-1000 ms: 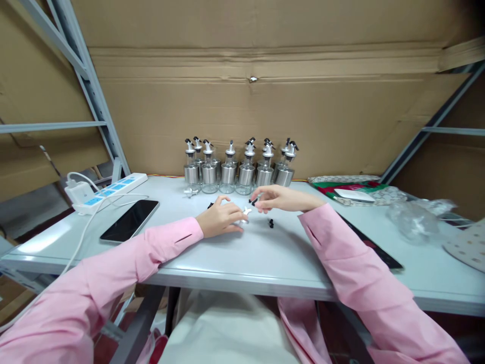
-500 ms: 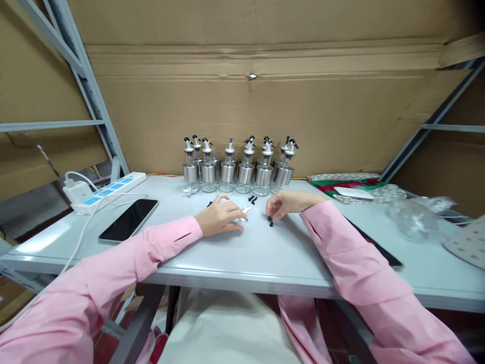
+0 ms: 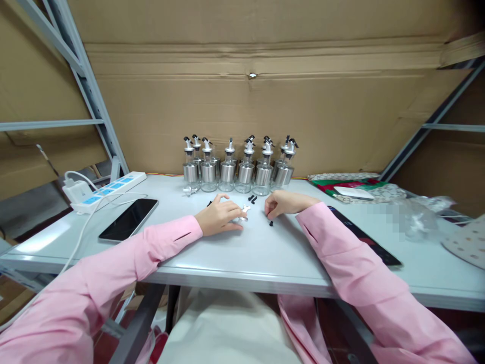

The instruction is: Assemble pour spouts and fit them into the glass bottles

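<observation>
My left hand (image 3: 221, 216) rests palm down on the table, fingers apart and stretched. At its fingertips lie small silver-white pourer pieces (image 3: 246, 209), partly covered by the fingers. My right hand (image 3: 284, 203) is closed in a pinch just above the tabletop; whatever its fingers hold is hidden. Below those fingertips stands a small black piece (image 3: 271, 223). Between the hands, further back, are several small black pieces (image 3: 252, 199). Behind them stand several glass and steel oil bottles (image 3: 227, 173) with silver and black pourer tops. A loose silver-and-clear pourer piece (image 3: 190, 190) lies before the leftmost bottle.
On the left are a phone (image 3: 129, 220) and a white power strip (image 3: 113, 190) with a charger and cable. A dark tablet (image 3: 366, 235) lies beside my right forearm. Further right are a patterned cloth (image 3: 390, 192), a white flat device (image 3: 354, 193) and clear plastic wrapping (image 3: 420, 220).
My right hand has shifted slightly left and its fingers have drawn together. One black piece seen at its fingertips before is now out of sight. My left hand stays put.
</observation>
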A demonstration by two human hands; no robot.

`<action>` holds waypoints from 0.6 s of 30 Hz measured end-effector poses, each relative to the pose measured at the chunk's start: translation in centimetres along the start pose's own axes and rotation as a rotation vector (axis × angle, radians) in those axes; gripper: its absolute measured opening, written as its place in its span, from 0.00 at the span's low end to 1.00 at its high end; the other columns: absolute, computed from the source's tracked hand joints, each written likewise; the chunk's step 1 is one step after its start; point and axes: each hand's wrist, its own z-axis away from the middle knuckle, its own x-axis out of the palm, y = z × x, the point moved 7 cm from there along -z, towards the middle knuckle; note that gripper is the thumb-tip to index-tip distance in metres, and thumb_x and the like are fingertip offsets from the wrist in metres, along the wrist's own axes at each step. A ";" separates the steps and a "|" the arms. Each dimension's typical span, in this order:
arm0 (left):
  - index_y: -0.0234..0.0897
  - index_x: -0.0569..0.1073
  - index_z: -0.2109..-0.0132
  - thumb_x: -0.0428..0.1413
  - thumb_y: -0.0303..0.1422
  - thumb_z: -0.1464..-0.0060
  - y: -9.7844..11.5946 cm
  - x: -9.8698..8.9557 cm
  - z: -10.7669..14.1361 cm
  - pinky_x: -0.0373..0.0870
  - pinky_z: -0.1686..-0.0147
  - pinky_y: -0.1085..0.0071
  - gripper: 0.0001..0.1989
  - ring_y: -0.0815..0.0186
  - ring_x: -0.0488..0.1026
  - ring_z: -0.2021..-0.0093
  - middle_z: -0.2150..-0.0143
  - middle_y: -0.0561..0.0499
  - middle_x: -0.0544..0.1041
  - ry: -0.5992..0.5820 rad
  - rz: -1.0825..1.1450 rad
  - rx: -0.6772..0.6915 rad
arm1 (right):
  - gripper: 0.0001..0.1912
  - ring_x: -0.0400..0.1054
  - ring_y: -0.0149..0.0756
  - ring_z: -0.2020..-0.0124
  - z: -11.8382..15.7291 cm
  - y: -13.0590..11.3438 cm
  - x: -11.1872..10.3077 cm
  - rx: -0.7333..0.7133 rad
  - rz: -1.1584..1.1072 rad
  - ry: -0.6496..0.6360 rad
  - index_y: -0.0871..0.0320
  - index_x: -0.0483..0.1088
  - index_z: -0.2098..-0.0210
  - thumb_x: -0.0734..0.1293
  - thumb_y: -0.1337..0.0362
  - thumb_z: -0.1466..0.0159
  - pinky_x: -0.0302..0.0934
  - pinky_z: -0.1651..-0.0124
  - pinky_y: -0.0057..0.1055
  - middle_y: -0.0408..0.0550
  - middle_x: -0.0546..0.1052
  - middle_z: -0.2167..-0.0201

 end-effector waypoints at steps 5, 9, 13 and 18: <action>0.39 0.69 0.53 0.46 0.44 0.40 -0.1 0.0 0.0 0.50 0.47 0.63 0.16 0.67 0.72 0.56 0.56 0.48 0.77 -0.012 -0.004 -0.018 | 0.20 0.66 0.31 0.71 0.8 -2.7 -1.3 -0.131 -0.280 0.121 0.61 0.73 0.70 0.71 0.52 0.55 0.59 0.64 0.30 0.45 0.74 0.75; 0.39 0.68 0.53 0.46 0.44 0.40 -0.2 0.0 0.0 0.50 0.47 0.62 0.16 0.67 0.73 0.57 0.56 0.48 0.77 0.002 -0.006 -0.026 | 0.22 0.64 0.29 0.73 1.3 -4.4 -1.4 -0.188 -0.420 0.115 0.62 0.73 0.66 0.70 0.51 0.53 0.58 0.65 0.30 0.43 0.72 0.76; 0.39 0.68 0.53 0.46 0.44 0.40 -0.1 -0.1 0.1 0.49 0.47 0.62 0.16 0.67 0.73 0.58 0.57 0.49 0.77 0.019 0.001 -0.020 | 0.19 0.62 0.28 0.75 1.2 -4.5 -1.2 -0.190 -0.424 0.125 0.63 0.73 0.68 0.70 0.53 0.52 0.56 0.68 0.29 0.43 0.71 0.77; 0.38 0.68 0.54 0.45 0.44 0.40 0.1 -0.3 0.0 0.48 0.48 0.63 0.16 0.67 0.73 0.57 0.57 0.49 0.77 0.036 0.003 -0.009 | 0.14 0.62 0.27 0.76 1.1 -4.8 -0.9 -0.205 -0.489 0.125 0.62 0.68 0.70 0.69 0.58 0.50 0.54 0.71 0.28 0.42 0.71 0.79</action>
